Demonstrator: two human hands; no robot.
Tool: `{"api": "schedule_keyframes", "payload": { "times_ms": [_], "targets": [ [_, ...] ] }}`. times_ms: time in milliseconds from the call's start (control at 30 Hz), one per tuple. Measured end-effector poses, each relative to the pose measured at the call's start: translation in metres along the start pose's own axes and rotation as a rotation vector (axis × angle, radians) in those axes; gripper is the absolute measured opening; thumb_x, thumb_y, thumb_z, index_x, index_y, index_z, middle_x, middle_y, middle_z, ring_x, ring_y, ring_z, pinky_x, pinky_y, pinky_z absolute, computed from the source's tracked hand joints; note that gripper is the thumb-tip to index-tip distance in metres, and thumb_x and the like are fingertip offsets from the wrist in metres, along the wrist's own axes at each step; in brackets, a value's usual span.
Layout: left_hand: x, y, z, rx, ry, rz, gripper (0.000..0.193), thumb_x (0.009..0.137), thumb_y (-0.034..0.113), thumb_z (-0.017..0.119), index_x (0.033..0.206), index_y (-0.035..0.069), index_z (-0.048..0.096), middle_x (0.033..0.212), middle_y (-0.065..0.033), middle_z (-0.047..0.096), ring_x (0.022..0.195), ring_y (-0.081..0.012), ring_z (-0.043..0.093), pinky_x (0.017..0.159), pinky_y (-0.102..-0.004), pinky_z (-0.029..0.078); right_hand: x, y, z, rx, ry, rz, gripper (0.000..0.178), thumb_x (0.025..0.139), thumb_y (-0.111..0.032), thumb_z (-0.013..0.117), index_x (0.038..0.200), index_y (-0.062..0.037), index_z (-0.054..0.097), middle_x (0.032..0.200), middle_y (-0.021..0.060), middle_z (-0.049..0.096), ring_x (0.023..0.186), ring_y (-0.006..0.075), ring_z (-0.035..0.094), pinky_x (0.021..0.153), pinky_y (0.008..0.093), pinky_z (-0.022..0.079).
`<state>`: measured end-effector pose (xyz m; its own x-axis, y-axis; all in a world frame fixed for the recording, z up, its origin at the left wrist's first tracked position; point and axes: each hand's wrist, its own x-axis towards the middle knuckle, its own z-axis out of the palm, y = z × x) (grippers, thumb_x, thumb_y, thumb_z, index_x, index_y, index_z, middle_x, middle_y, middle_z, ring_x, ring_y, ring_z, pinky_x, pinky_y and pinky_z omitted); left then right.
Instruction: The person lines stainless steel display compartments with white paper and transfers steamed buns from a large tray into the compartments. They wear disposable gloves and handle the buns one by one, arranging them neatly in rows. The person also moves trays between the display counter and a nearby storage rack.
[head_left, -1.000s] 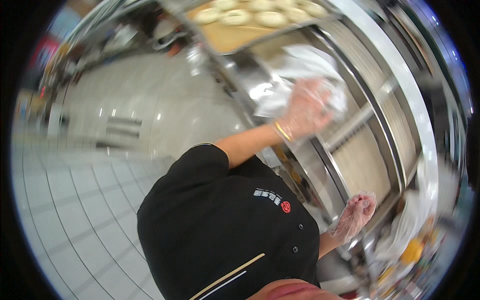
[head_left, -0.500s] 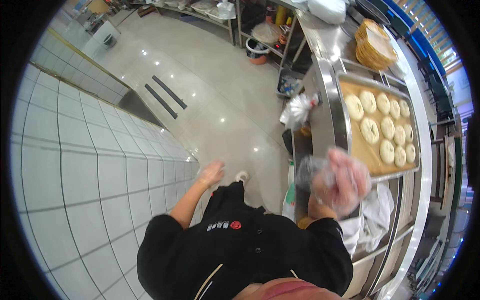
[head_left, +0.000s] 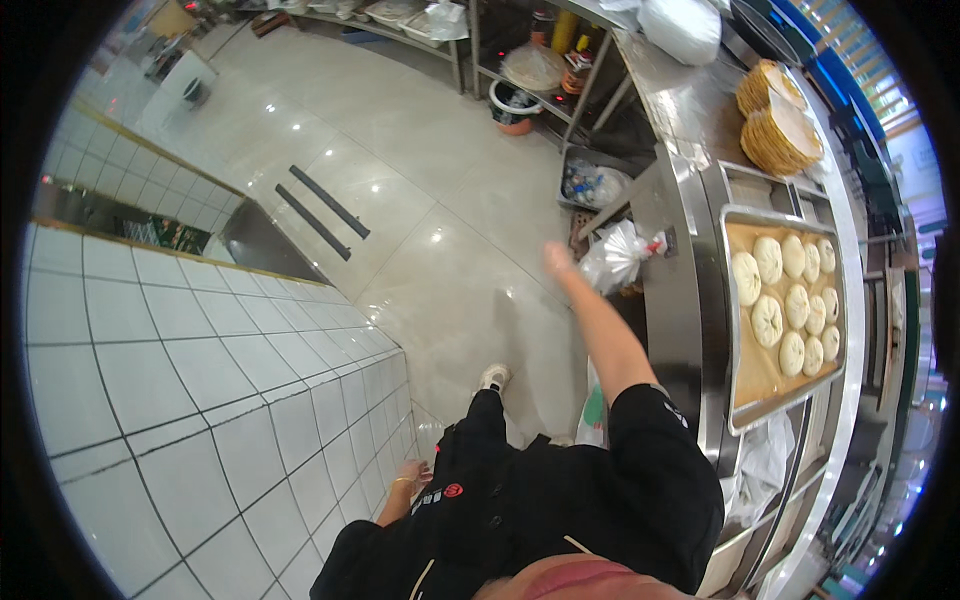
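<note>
My right hand [head_left: 558, 262] is held out in front of me over the floor, left of a clear plastic bag [head_left: 615, 258] that hangs by the steel counter. Motion blurs this hand, and its fingers cannot be made out. Low at my left side, my left hand [head_left: 411, 473] hangs beside the white-tiled wall [head_left: 250, 455]; its fingers are small and partly hidden. On the counter at the right, a metal tray [head_left: 738, 418] lined with brown paper carries several round, pale buns [head_left: 766, 320]. Neither hand touches the tray.
Woven baskets [head_left: 780, 140] stand behind the tray. A white cloth [head_left: 765, 470] lies in front of it. A grey crate [head_left: 590, 182] and a lined bucket [head_left: 514, 108] stand along the shelving. Two dark strips [head_left: 328, 215] lie on the shiny tiled floor.
My right hand, in clear plastic beside the tray earlier, has swung left and forward over the floor. My left hand has dropped back toward my side. The tray and counter appear farther right.
</note>
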<state>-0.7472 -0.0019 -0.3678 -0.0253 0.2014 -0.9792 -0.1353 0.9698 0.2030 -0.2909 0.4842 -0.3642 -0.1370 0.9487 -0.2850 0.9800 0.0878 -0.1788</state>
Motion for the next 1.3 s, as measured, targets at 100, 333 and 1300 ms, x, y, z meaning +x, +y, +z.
{"api": "schedule_keyframes", "payload": {
  "times_ms": [100,333,1300],
  "targets": [
    [0.036,-0.003,-0.001,0.105,-0.136,-0.171,0.018,0.089,0.024,0.045,0.089,0.007,0.053,0.071,-0.0063,0.055,0.059,-0.0191,0.055,0.053,-0.0314,0.045,-0.144,0.016,0.133,0.151,-0.33,-0.059,0.026,0.077,-0.009,0.054,0.101,-0.0077,0.065,0.092,0.0182,0.065,0.088,0.036,0.063,0.079,0.0451,0.05],
    [0.02,0.25,0.118,0.707,0.055,0.468,0.022,0.082,0.025,0.055,0.086,0.003,0.059,0.07,-0.0071,0.06,0.066,-0.0194,0.06,0.059,-0.0337,0.047,-0.391,-0.03,0.066,0.437,-0.266,0.255,0.021,0.075,-0.009,0.056,0.093,-0.0051,0.066,0.088,0.0208,0.064,0.086,0.0349,0.064,0.076,0.0435,0.051],
    [-0.417,0.072,0.791,1.655,-0.736,2.455,0.014,0.079,0.023,0.062,0.08,0.009,0.065,0.079,-0.013,0.064,0.077,-0.0309,0.062,0.07,-0.0408,0.05,-0.791,0.271,-0.213,0.422,0.868,0.909,0.018,0.079,-0.022,0.062,0.085,-0.0045,0.064,0.079,0.0118,0.065,0.077,0.026,0.064,0.073,0.0366,0.05]
  ]
}}
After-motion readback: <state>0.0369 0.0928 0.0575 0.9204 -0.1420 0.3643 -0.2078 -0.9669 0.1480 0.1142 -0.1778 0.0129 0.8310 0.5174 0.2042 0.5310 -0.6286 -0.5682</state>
